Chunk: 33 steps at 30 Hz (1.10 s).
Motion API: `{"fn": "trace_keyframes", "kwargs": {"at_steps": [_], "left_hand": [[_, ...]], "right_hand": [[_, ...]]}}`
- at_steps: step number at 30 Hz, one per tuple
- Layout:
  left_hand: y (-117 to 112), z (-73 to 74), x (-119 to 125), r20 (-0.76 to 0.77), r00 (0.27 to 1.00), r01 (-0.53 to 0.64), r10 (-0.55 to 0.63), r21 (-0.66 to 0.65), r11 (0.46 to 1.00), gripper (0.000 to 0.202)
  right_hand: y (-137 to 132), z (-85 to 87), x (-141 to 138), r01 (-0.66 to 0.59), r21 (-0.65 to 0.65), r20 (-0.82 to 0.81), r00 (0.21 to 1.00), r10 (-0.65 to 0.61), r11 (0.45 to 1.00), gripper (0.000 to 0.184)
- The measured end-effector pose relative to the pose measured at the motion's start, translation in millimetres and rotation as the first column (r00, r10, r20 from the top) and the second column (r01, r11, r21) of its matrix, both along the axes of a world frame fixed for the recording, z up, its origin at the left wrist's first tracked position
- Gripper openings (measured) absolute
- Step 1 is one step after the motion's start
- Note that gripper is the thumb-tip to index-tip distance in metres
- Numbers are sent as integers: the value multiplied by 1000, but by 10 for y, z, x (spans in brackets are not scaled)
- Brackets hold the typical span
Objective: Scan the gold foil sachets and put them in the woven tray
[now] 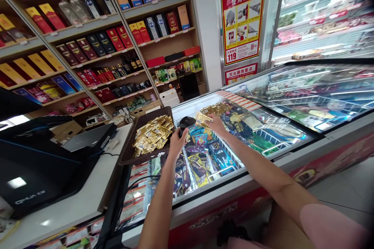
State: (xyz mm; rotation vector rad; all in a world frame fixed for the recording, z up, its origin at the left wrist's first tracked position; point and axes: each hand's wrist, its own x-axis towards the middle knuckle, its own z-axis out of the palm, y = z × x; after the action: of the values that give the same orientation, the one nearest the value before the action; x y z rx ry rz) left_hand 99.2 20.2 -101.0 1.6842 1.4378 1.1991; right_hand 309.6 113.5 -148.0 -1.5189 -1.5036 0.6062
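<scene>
My left hand [177, 142] is closed round the handle of a black handheld barcode scanner [187, 122], whose head points right. In my right hand [216, 123] is a gold packet [202, 118], pinched just in front of the scanner head. Both hands are above the chest freezer's opening. More gold packets [216, 109] lie in the freezer behind my right hand. To the left, a dark brown woven basket [127, 152] holds a heap of gold packets [154, 134]. Below my hands, wire baskets contain colourful ice cream packs [201, 167].
A white counter [62, 198] with a black checkout machine [32, 167] stands left. The freezer's glass lid [321, 97] covers its right part. Shelves of boxed goods [102, 42] line the back wall. The scanner's cable [143, 179] runs across the freezer's left end.
</scene>
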Motion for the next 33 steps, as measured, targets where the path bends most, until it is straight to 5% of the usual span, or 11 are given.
{"fn": "trace_keyframes", "kwargs": {"at_steps": [15, 25, 33], "left_hand": [[-22, 8, 112, -120, 992, -42, 39, -15, 999, 48], [-11, -41, 138, -157, 987, -21, 16, -30, 999, 51], [-198, 49, -213, -107, 992, -59, 60, 14, 998, 48]], "right_hand": [[-64, 75, 45, 32, -18, -53, 998, -33, 999, 26], [12, -58, 71, 43, 21, -103, 994, -40, 999, 29], [112, -105, -245, -81, -72, -358, 932, 51, 994, 28]]}}
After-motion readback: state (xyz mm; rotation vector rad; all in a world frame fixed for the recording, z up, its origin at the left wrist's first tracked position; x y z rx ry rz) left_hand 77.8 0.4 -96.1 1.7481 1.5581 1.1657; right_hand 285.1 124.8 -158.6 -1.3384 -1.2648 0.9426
